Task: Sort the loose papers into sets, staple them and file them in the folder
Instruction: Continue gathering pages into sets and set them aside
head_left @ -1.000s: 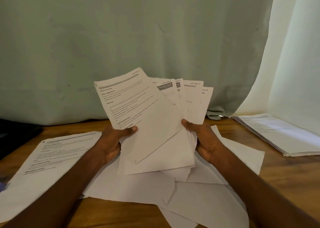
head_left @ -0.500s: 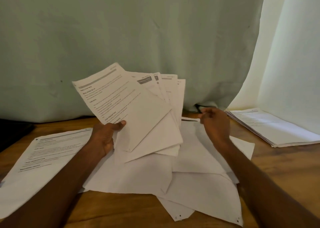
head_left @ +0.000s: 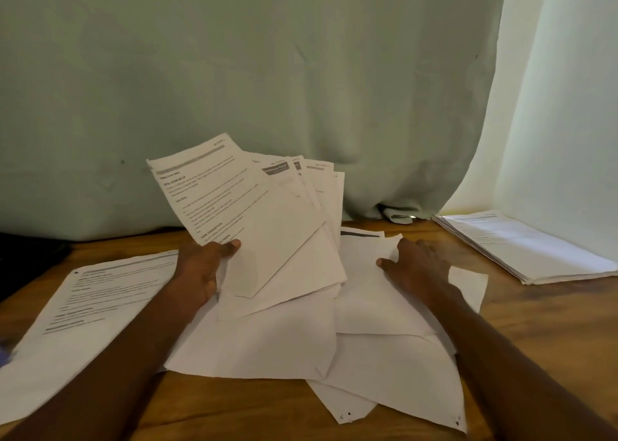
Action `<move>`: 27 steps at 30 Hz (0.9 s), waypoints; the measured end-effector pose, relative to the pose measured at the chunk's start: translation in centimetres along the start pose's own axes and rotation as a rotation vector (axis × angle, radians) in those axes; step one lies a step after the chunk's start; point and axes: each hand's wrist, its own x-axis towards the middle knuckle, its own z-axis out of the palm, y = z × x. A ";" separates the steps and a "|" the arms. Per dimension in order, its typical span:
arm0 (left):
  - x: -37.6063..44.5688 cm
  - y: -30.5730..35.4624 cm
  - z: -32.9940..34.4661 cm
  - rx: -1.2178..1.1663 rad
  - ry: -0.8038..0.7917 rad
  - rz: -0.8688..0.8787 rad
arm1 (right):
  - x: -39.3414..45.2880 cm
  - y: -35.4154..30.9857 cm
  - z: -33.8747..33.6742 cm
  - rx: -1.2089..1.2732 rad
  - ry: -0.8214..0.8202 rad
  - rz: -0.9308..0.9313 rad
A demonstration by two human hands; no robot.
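Head view: fanned printed sheets [head_left: 254,220] held upright above table [head_left: 551,333], gripped by left hand [head_left: 200,273], thumb across lowest front page. Right hand [head_left: 414,266] flat, fingers extended, resting on loose blank-side papers [head_left: 368,307] heaped mid-table under fan. Printed page [head_left: 83,300] lay flat at left. Neat stack [head_left: 521,243] at right edge, well apart. Green curtain [head_left: 267,72] behind. Fan hid rear of heap.
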 end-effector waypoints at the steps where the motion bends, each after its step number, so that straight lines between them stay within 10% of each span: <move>1: -0.1 0.0 0.2 -0.001 -0.004 0.008 | -0.1 -0.1 0.0 0.008 -0.002 0.003; 5: -0.6 0.2 0.6 -0.019 -0.013 0.032 | -0.3 -0.8 -0.3 0.090 0.082 -0.022; 8: -1.0 0.5 1.1 -0.051 -0.095 0.073 | -0.6 -2.4 -1.2 0.608 0.185 -0.110; 14: -1.6 0.6 1.9 0.029 -0.232 0.120 | -2.5 -5.4 -2.1 1.534 -0.301 -0.134; 27: -1.4 0.5 2.5 0.036 -0.369 0.081 | -2.0 -5.5 -1.1 1.671 -0.291 -0.152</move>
